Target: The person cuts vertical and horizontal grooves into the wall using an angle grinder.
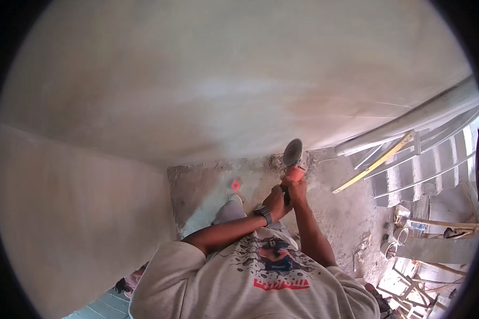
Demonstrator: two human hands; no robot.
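Note:
An angle grinder (295, 173) with an orange-red body is held in front of me, its grey disc (292, 152) pointing toward the foot of the wall. My right hand (297, 188) wraps round the body just behind the head. Lower down, my left hand (276, 202), with a dark watch (263, 213) on the wrist, grips the black rear handle (287, 196). I cannot tell whether the disc is spinning or touching the wall.
A plastered wall (223, 95) rises ahead, with another wall (85, 212) at left. A small red object (236, 184) lies on the floor near my foot. To the right are a yellow level-like bar (375, 162), steps (410, 178), buckets (389, 250) and scattered timber (415, 284).

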